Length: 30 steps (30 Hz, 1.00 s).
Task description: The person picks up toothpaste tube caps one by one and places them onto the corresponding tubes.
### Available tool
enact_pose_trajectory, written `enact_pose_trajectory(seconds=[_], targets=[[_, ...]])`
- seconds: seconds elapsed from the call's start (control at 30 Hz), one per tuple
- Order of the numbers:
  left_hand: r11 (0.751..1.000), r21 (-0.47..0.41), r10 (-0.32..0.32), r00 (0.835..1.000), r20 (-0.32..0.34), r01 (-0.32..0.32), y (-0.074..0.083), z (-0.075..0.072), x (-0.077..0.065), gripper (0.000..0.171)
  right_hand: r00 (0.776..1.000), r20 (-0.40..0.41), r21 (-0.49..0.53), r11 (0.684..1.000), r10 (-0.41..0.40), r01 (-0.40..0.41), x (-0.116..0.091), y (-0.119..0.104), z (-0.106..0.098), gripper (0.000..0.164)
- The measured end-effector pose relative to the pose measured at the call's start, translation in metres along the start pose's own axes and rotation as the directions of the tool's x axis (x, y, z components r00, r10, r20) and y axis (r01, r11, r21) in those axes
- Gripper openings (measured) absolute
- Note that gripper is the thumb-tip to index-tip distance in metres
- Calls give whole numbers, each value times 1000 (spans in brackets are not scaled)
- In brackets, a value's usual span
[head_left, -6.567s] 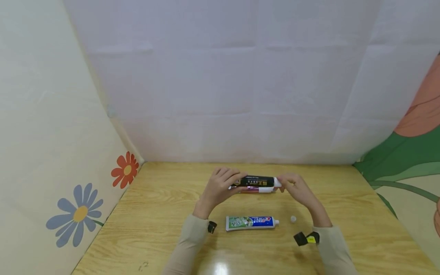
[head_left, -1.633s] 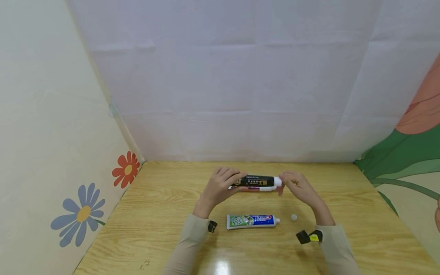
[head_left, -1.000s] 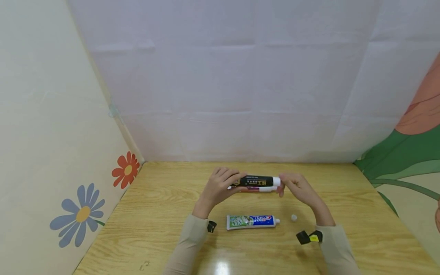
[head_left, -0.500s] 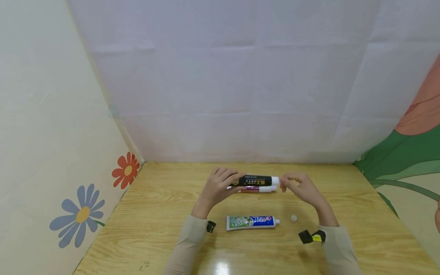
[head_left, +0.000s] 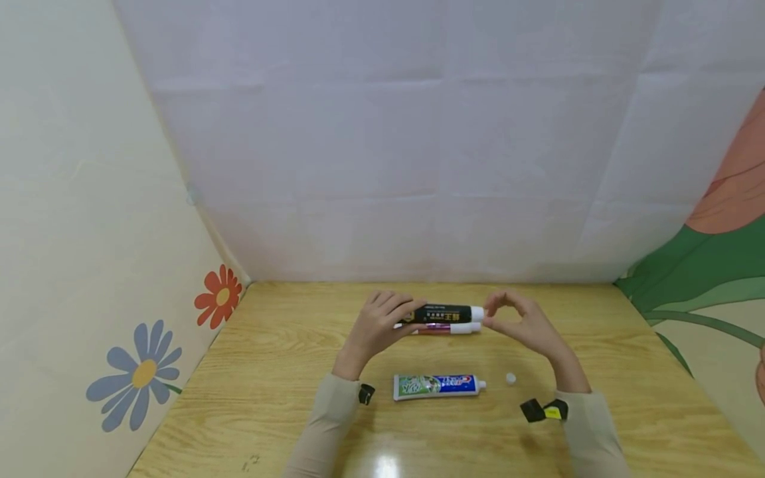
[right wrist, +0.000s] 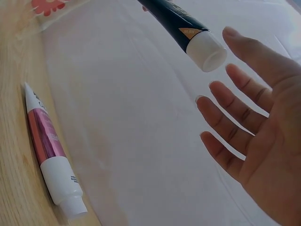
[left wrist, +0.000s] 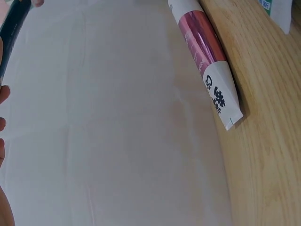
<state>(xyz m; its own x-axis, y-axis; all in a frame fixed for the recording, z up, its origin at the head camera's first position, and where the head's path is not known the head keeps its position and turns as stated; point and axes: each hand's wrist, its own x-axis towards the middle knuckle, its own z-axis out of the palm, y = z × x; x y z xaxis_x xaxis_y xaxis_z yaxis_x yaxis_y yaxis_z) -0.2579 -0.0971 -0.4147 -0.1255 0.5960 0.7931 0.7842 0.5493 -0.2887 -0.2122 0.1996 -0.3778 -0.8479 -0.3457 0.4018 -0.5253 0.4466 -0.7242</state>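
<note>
A black toothpaste tube (head_left: 445, 313) is held level above the table in my left hand (head_left: 373, 332), thumb below and fingers over its tail end. Its white cap (right wrist: 205, 51) is on and points right. My right hand (head_left: 528, 325) is just beyond that cap; in the right wrist view its thumb and fingers (right wrist: 230, 110) are spread apart around free air, with a small gap to the cap. The left wrist view catches only the edge of the black tube (left wrist: 13, 30) and some fingertips.
Behind the held tube lies a pink-and-white toothpaste tube (right wrist: 45, 134), capped. Nearer me, a green-and-blue toothpaste tube (head_left: 436, 386) lies with its nozzle bare. A small white cap (head_left: 510, 378) sits to its right on the wooden table (head_left: 287, 398). White cloth (head_left: 382, 166) hangs behind.
Earlier, my right fingers were at the black tube's white cap; now they have parted and drawn off slightly to the right. My left hand keeps the tube nearly still.
</note>
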Motion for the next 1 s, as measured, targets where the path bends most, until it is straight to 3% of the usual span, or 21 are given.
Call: enact_pose_trajectory(seconds=[0.1,0.3,0.53,0.73,1.0], targets=[[1000,0,-1,1000,0,1,0,0,-1,53,1000,7,24,1000,-14,14,0,2,1,28],[1000,-4,-4,1000,-5,4,-1,0,-2,53,996,18,45,995,-92,91,2,26,5,36],[1000,-13,-2,1000,-11,2,-1,0,-2,56,989,39,50,988,-145,143,3,33,7,34],[1000,-12,0,1000,-6,0,-1,1,-2,52,989,30,5,990,-144,144,3,27,8,32],[1000,-10,4,1000,-2,-4,-2,1,-3,53,994,34,40,994,-103,102,1,-2,5,27]])
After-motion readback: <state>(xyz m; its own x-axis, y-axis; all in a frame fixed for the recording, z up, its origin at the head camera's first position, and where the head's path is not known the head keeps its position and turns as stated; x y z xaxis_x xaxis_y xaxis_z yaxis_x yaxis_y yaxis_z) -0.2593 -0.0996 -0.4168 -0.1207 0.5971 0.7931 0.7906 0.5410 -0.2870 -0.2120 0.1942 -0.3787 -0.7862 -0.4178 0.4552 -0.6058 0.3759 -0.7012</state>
